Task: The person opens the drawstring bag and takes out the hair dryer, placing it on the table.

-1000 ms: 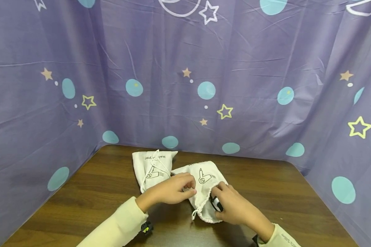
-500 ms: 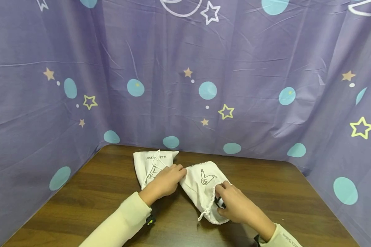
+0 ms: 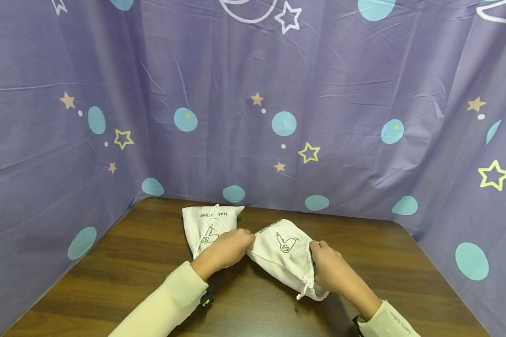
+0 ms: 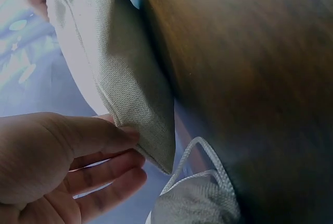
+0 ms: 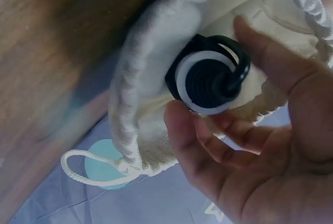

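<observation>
In the head view my left hand (image 3: 229, 245) pinches a corner at the closed end of a white drawstring bag (image 3: 274, 255) printed with a hair dryer. The left wrist view shows the thumb and index finger on that cloth corner (image 4: 156, 151). My right hand (image 3: 333, 269) is at the bag's gathered mouth. Inside that mouth, the right wrist view shows the round black end of a hair dryer (image 5: 205, 83), with a white ring and a black cord loop. My right thumb and fingers curl about this end; the rest is hidden in the bag.
A second white drawstring bag (image 3: 208, 222), marked Hair Dryer, lies to the left, partly behind my left hand. Both bags are on a brown wooden table (image 3: 122, 262). A purple patterned curtain (image 3: 236, 154) encloses the back and sides.
My left hand has moved from above the bag to its far left corner and grips it. The bag's mouth and my right hand have shifted right, and the bag has turned slightly.
</observation>
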Motion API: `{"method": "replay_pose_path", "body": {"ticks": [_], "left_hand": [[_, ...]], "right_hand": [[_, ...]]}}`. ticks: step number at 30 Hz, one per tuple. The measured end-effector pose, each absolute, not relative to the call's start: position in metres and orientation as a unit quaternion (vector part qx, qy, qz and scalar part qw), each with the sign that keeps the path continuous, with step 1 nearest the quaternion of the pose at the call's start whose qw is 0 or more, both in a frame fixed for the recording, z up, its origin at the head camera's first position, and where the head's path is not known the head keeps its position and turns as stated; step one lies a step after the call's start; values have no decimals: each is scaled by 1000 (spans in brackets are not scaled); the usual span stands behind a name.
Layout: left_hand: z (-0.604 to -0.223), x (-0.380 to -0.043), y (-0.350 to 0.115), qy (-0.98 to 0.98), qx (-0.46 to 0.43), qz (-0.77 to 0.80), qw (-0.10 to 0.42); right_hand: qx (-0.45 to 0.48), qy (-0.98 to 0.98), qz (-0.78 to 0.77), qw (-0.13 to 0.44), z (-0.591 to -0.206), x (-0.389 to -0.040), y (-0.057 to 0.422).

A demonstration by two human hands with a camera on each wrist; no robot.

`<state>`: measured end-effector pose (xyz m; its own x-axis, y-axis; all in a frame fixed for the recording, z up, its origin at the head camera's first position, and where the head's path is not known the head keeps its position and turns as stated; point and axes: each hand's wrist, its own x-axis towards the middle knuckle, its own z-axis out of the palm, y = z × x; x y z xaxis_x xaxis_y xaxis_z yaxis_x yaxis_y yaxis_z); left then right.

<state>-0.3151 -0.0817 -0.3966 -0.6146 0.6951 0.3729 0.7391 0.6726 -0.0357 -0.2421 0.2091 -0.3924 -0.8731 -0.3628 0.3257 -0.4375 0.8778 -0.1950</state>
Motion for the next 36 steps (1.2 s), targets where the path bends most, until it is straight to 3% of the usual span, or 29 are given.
{"method": "replay_pose_path", "body": {"ticks": [10,19,29,36], "left_hand": [[-393,-318,-87,-885,-438,-91,131],[-391,-323,-96,-884,-444,-108,97],[-390,-320,-95,-895,-430,-87,82],[-387,-313,-85,-878,-469,-70,62]], "right_hand": [[181,-964,135,139,-396,-251,218],[180,-967,151,102,-390,-256,233],[165,-971,145,90,-390,-260,240],[161,-974,128,96,-397,-263,238]]}}
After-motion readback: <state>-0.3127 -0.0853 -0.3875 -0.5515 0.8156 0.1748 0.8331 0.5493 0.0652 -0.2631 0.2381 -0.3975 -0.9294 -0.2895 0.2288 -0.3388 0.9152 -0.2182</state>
